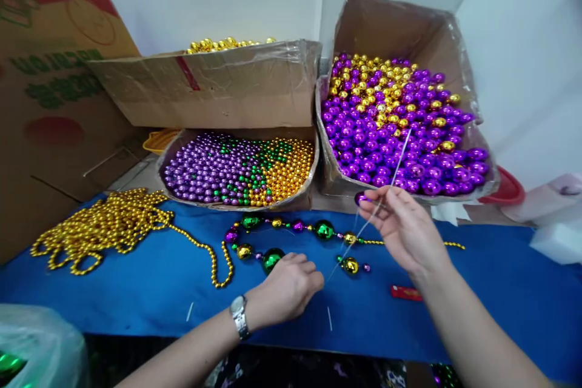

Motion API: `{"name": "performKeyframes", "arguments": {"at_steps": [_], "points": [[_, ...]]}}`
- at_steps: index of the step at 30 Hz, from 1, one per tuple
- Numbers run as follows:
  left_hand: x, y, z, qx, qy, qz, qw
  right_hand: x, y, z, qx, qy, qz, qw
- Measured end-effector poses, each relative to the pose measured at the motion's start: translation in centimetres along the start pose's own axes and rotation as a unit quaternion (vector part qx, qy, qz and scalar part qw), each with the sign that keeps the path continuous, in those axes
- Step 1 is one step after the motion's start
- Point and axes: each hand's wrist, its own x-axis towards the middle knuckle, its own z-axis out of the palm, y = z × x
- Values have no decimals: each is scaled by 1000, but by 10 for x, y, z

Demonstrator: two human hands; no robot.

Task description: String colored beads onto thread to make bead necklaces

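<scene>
My right hand [404, 227], raised over the blue cloth, pinches a purple bead [361, 198] at its fingertips. A thin stiff white string [402, 156] sticks up past the same fingers. From there a clear thread runs down to my left hand [291, 285], which is closed in a fist with a watch on the wrist. Beside that fist lies a large green bead [273, 259], part of a strand of green, gold and purple beads. Below the right hand rests a gold bead [350, 265] with small beads next to it.
Behind stand a box of purple and gold beads [473, 82] and a smaller box of purple, green and gold beads [159, 163]. A pile of gold bead chain [104, 221] lies left. A red object [405, 293] sits right; a plastic bag [40, 339] is front left.
</scene>
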Motion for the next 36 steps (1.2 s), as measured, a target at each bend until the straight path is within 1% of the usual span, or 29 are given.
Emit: {"name": "performKeyframes", "arguments": {"at_steps": [3, 5, 9, 11, 12, 13, 14, 16, 17, 18, 19, 20, 21, 22, 24, 25, 27, 28, 29, 30, 31, 32, 33, 34, 35, 36], "points": [[0, 0, 13, 66, -42, 30, 996, 7, -20, -8, -31, 3, -33, 999], [1, 0, 21, 95, -52, 39, 993, 10, -35, -11, -49, 10, -57, 997], [6, 2, 30, 130, -33, 36, 990, 10, -58, -11, -96, 24, -105, 990], [7, 7, 27, 131, -17, 35, 991, 3, -59, -7, -175, 6, -121, 977], [6, 10, 23, 126, -3, 36, 991, -4, -55, -5, -237, -16, -122, 964], [3, 15, 18, 116, 18, 39, 992, -11, -49, -2, -308, -46, -117, 943], [0, 20, 12, 99, 46, 45, 993, -19, -41, 0, -379, -82, -109, 915], [-7, 29, -1, 61, 133, 59, 987, -36, -19, 3, -493, -162, -101, 849], [-10, 32, -6, 50, 180, 67, 980, -44, -6, 3, -529, -194, -107, 819], [-12, 34, -9, 52, 221, 69, 971, -52, 6, 4, -552, -223, -112, 796], [-12, 35, -11, 67, 253, 67, 963, -60, 17, 4, -568, -245, -114, 777], [-12, 35, -10, 91, 271, 60, 956, -67, 28, 4, -578, -259, -111, 765], [-11, 34, -8, 117, 274, 52, 953, -73, 36, 4, -585, -268, -108, 758], [-10, 32, -6, 140, 266, 44, 953, -78, 42, 4, -588, -272, -105, 754], [-8, 29, 1, 159, 227, 37, 960, -84, 49, 2, -586, -279, -101, 754], [-9, 27, 3, 149, 196, 35, 969, -86, 50, 1, -581, -283, -98, 757], [-12, 26, 6, 84, 132, 14, 988, -86, 49, -2, -566, -281, -95, 769], [-15, 25, 5, 25, 111, -9, 993, -86, 48, -4, -557, -272, -96, 779], [-18, 25, 4, -51, 99, -42, 993, -85, 46, -6, -547, -258, -102, 790], [-20, 25, 3, -148, 93, -81, 981, -84, 45, -7, -537, -242, -112, 800], [-22, 25, 1, -262, 89, -124, 953, -83, 44, -8, -526, -230, -126, 809], [-24, 25, 1, -386, 84, -163, 904, -83, 44, -8, -516, -224, -141, 815], [-24, 25, 0, -508, 77, -195, 836, -83, 44, -7, -506, -228, -157, 817], [-24, 24, 1, -616, 69, -215, 755, -85, 45, -5, -498, -242, -173, 814], [-24, 24, 1, -702, 64, -223, 673, -87, 46, -2, -493, -263, -186, 808], [-23, 23, 2, -763, 63, -220, 604, -89, 47, 2, -491, -287, -197, 799]]}}
